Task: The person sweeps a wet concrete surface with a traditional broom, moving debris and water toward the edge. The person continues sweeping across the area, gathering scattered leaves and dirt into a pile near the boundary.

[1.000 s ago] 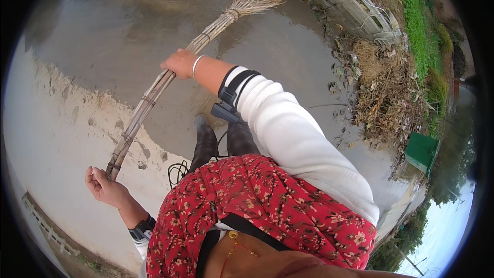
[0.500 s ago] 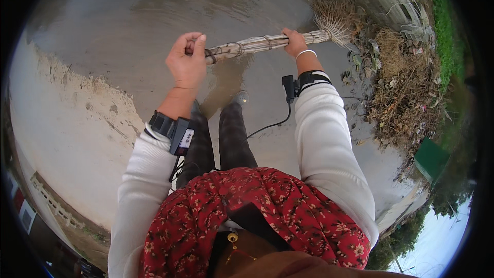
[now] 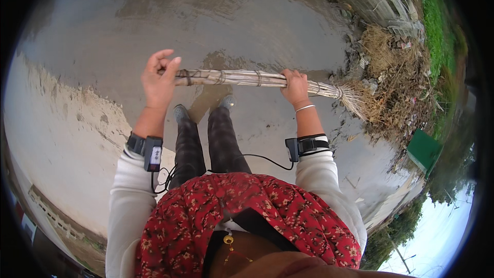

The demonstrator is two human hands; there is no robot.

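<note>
A long broom [image 3: 236, 77] of bundled pale stalks, bound with dark ties, lies across in front of me over wet ground. Its spread bristle end [image 3: 355, 102] points right, toward a heap of debris. My right hand [image 3: 296, 86], with a white bangle at the wrist, is closed around the shaft right of its middle. At the broom's left end is my left hand [image 3: 158, 78]; its thumb and partly bent fingers stand apart above the stalks. The handle end meets the base of the thumb, and no fingers are wrapped round it.
Dry grass, leaves and litter form a heap [image 3: 396, 87] on the right, beside a concrete block edge [image 3: 375, 0] and green grass. A green box-like object [image 3: 423, 150] stands lower right. Muddy water [image 3: 170, 10] covers the ground ahead; paler dry concrete [image 3: 62, 123] lies left.
The broom has swung round, its bristle end moving down and nearer to me beside the heap. My left hand has shifted left and its fingers have loosened; my right hand has come nearer.
</note>
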